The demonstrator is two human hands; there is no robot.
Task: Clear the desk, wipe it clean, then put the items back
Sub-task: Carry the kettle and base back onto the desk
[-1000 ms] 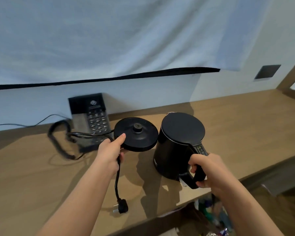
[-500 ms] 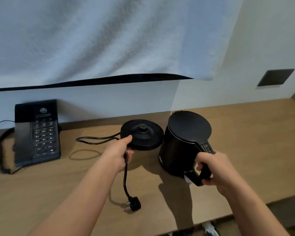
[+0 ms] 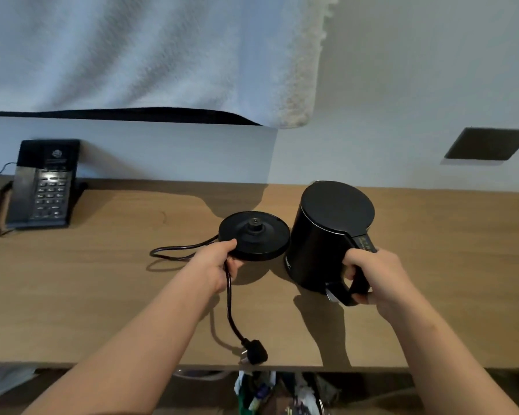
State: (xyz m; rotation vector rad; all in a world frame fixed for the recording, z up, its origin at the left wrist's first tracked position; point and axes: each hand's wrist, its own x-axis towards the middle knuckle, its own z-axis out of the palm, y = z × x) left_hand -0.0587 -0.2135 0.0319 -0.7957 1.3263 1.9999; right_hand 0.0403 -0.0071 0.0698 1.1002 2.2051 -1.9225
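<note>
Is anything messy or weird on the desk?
Nothing is spilled or broken. The kettle, held by the right hand, is off its base, which the left hand grips beside it. The cord trails loose, and its plug is near the front edge of the desk, plugged into nothing.

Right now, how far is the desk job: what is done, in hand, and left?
Done: nothing is certain; the phone stands on the desk by the wall. In hand: the left hand holds the base, the right hand grips the kettle by its handle. Left: the plug is loose; no cloth shows, so wiping is unconfirmed.
</note>
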